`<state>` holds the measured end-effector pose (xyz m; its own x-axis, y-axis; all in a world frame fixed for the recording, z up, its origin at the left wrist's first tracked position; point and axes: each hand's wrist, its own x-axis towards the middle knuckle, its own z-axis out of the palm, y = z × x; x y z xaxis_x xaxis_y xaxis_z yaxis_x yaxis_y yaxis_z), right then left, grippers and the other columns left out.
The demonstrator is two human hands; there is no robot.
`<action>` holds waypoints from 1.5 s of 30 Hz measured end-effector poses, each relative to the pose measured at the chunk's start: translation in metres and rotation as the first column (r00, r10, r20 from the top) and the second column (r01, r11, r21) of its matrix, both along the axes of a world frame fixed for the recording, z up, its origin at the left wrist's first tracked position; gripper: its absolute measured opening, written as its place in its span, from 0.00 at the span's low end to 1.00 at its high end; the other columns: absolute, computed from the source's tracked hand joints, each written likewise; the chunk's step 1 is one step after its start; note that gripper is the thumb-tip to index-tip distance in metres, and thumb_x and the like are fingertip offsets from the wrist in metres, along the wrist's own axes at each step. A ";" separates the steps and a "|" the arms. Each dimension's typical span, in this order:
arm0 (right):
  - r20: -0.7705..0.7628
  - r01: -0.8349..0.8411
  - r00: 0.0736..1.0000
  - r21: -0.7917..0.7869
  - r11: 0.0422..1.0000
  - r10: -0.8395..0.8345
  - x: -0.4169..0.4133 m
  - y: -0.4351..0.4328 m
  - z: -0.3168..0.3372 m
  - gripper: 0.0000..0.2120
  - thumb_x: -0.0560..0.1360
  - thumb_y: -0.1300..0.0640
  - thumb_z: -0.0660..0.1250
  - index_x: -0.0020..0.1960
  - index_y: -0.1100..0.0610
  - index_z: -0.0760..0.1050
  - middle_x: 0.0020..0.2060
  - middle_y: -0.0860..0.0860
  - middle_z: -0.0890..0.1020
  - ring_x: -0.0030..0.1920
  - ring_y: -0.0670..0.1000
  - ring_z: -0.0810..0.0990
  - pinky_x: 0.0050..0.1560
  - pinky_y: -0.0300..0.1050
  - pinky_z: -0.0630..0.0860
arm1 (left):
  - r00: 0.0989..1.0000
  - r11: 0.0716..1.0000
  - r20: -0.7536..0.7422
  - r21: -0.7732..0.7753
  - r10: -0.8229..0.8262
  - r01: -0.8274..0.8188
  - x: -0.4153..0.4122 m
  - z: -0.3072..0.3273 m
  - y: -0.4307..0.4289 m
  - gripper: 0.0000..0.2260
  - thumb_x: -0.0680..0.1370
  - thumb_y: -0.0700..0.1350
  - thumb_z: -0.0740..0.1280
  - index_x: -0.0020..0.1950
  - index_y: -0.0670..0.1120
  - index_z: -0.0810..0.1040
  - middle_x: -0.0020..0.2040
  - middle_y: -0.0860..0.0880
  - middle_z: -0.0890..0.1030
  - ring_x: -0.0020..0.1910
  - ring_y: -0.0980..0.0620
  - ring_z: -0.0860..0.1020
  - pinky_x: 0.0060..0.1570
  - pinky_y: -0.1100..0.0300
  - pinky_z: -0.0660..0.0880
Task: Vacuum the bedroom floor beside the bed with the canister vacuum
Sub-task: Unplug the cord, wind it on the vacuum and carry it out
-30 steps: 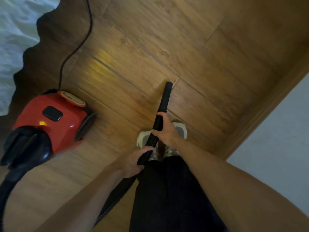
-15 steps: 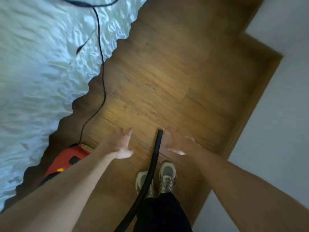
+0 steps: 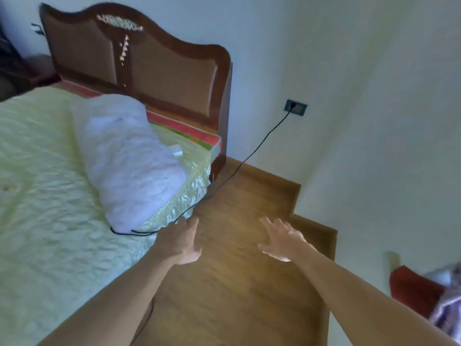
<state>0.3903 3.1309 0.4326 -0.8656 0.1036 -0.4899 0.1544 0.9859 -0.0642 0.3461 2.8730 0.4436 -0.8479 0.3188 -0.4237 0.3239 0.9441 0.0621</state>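
Both my hands reach forward over the wooden floor [image 3: 239, 290] beside the bed [image 3: 45, 196]. My left hand [image 3: 180, 239] is spread near the bed's edge and holds nothing. My right hand [image 3: 282, 239] is spread over the floor, fingers apart, empty. The vacuum's black power cord [image 3: 252, 152] runs from a wall socket [image 3: 295, 107] down across the bed corner and loops by my left hand. The red canister and the wand are out of view.
A white pillow [image 3: 132, 161] lies on the pale green bedspread below the carved wooden headboard [image 3: 149, 58]. White walls [image 3: 374, 121] with wooden skirting close the strip of floor on the right. A red and patterned object [image 3: 424, 293] sits at the right edge.
Both hands let go of the vacuum wand and now hang open. The view lifted from the floor and canister to the bed's head and the wall socket.
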 end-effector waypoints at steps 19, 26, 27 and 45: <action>-0.306 0.000 0.952 0.114 0.993 0.035 -0.030 0.117 0.233 0.38 0.77 0.40 0.64 0.79 0.48 0.49 0.71 0.57 0.67 0.68 0.60 0.70 0.62 0.59 0.75 | 0.960 0.994 -0.269 0.052 -0.075 0.093 -0.033 0.211 0.102 0.29 0.76 0.56 0.64 0.73 0.48 0.58 0.62 0.43 0.71 0.59 0.41 0.74 0.46 0.52 0.69; -0.301 -0.042 0.950 0.125 0.991 0.079 -0.107 0.195 0.238 0.36 0.78 0.39 0.63 0.78 0.50 0.50 0.69 0.57 0.68 0.67 0.59 0.71 0.61 0.57 0.75 | 0.944 0.997 -0.330 0.063 -0.024 0.048 -0.093 0.225 0.166 0.32 0.76 0.57 0.65 0.75 0.49 0.57 0.66 0.44 0.71 0.61 0.41 0.75 0.51 0.51 0.73; -0.300 -0.051 0.950 0.127 0.991 0.087 -0.118 0.206 0.236 0.36 0.78 0.39 0.63 0.78 0.50 0.50 0.69 0.57 0.68 0.67 0.59 0.71 0.62 0.56 0.75 | 0.941 0.997 -0.339 0.067 -0.016 0.041 -0.102 0.225 0.176 0.30 0.76 0.57 0.65 0.74 0.49 0.59 0.65 0.45 0.72 0.61 0.41 0.76 0.50 0.51 0.73; -0.270 -0.073 0.958 0.100 0.992 0.098 -0.224 0.306 0.233 0.37 0.79 0.39 0.61 0.79 0.50 0.49 0.72 0.57 0.66 0.69 0.59 0.69 0.63 0.54 0.73 | 0.944 1.000 -0.330 0.013 -0.001 0.006 -0.194 0.219 0.278 0.34 0.77 0.59 0.65 0.78 0.50 0.55 0.73 0.43 0.68 0.67 0.40 0.72 0.62 0.48 0.75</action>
